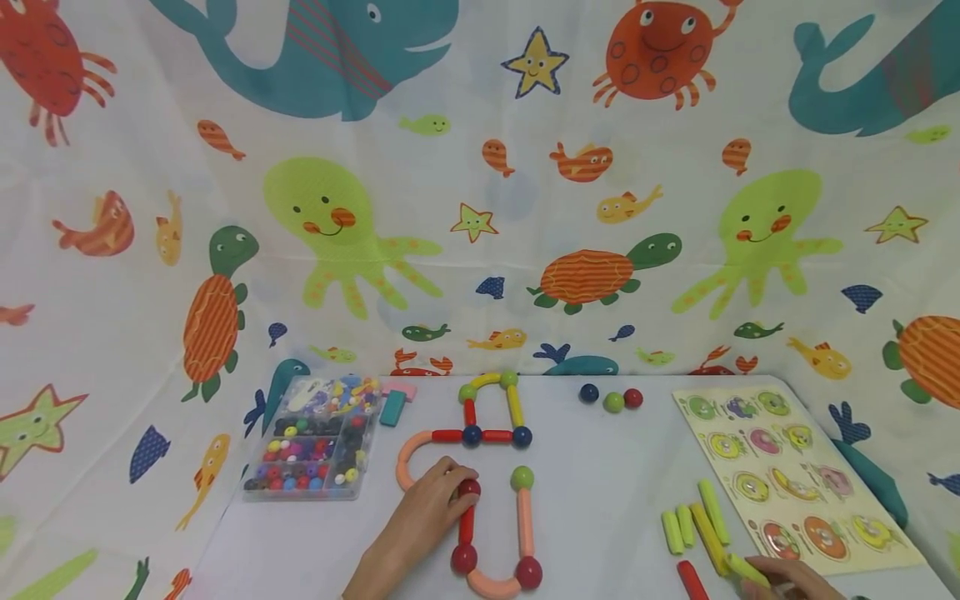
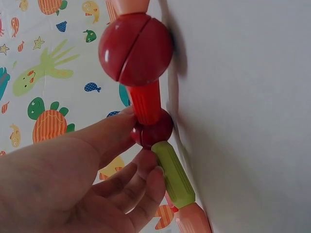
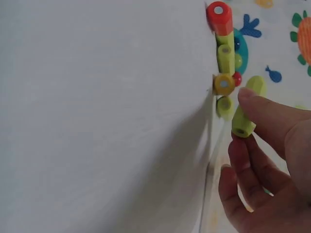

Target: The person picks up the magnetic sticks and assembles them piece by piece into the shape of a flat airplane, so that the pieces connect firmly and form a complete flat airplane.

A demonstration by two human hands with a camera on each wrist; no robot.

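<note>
My left hand (image 1: 422, 515) holds a dark red ball (image 1: 470, 490) between thumb and fingers, at the upper end of a red rod (image 1: 467, 527). In the left wrist view a short green rod (image 2: 176, 175) joins the same ball, beside the fingertips. Below are a second red ball (image 1: 464, 558), a curved peach piece (image 1: 491, 585), another red ball (image 1: 528, 572), and a straight peach rod (image 1: 526, 521) topped by a green ball (image 1: 522, 477). Low at the right, my right hand (image 1: 797, 578) pinches a light green rod (image 3: 244, 119), clear of the table.
Loose green rods (image 1: 672, 533), a yellow rod (image 1: 708, 537) and a red rod (image 1: 692, 581) lie beside the right hand. A fruit puzzle board (image 1: 816, 433) is at right, a bead box (image 1: 303, 493) at left. Beyond the left hand stands a joined rod-and-ball shape (image 1: 515, 406); three loose balls (image 1: 613, 402) sit behind.
</note>
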